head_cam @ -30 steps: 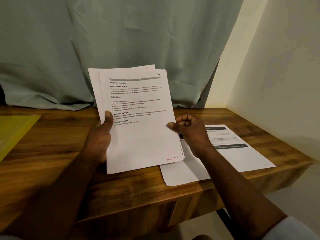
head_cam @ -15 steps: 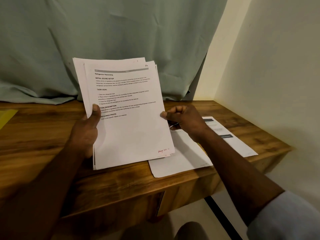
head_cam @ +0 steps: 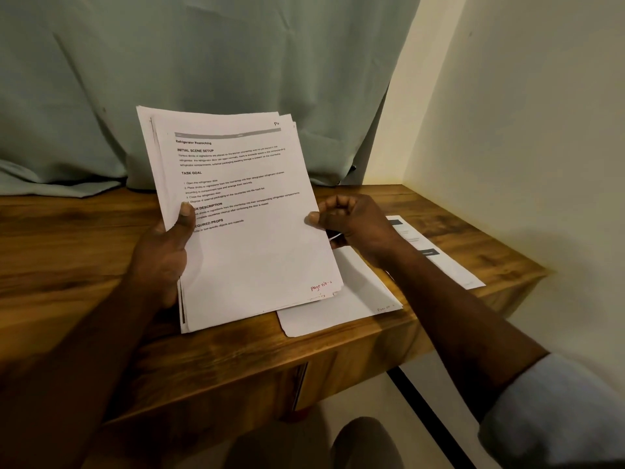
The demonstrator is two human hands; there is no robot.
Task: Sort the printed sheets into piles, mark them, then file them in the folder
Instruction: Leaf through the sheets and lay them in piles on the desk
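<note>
Here, fanned sheet stack [head_cam: 253, 258], black print, red corner note [head_cam: 320, 286].

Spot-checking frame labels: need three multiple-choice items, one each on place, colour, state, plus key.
1. Where is the white printed sheet with dark bars? A on the floor; B flat on the brown wooden table; C propped against the wall.
2. Ink of the handwritten page mark on the white paper stack: A blue; B green; C red.
3. The right hand: A lies flat on the table; B pinches the stack's right edge; C hangs below the table.
Key: 1 B, it lies on the tabletop; 2 C, red writing at the bottom corner; 3 B, thumb on the sheet edge.
</note>
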